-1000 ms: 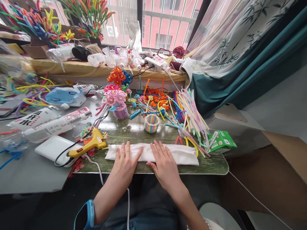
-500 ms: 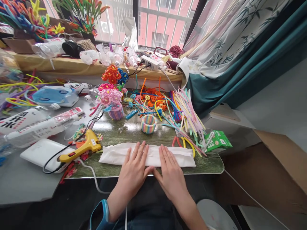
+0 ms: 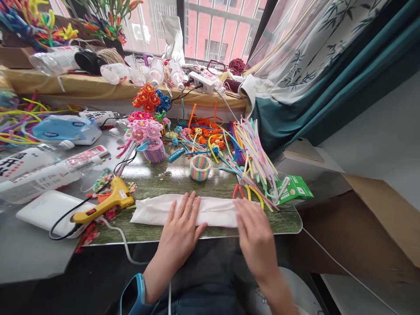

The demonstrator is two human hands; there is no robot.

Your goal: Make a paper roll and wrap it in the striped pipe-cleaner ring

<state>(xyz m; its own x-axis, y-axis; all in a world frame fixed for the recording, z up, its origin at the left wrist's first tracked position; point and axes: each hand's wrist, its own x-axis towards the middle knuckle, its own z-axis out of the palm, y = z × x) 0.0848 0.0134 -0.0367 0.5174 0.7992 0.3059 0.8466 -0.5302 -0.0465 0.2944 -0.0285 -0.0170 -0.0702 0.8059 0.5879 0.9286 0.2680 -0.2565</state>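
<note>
A long folded strip of white tissue (image 3: 216,212) lies along the front edge of the green table. My left hand (image 3: 180,232) rests flat on its middle, fingers outstretched and thumb apart. Over the right end is my right hand (image 3: 256,234), slightly blurred, its fingers loosely bent and touching or just above the tissue; it covers that end. Beyond the strip stands a small striped pastel ring-shaped cup (image 3: 200,168). Red-handled pliers (image 3: 239,191) and a yellow-handled tool (image 3: 256,194) lie just past my right hand.
A yellow hot glue gun (image 3: 108,203) and a white box (image 3: 52,214) lie at left, near plastic bottles (image 3: 55,173). Pipe-cleaner flowers (image 3: 146,129) stand behind. Bundled pipe cleaners (image 3: 256,153) and a green packet (image 3: 295,190) are at right. A cardboard box (image 3: 377,210) stands beside the table.
My right hand has slid right along the tissue to its end, its fingers now more bent. My left hand stays flat on the strip. The view has shifted slightly.
</note>
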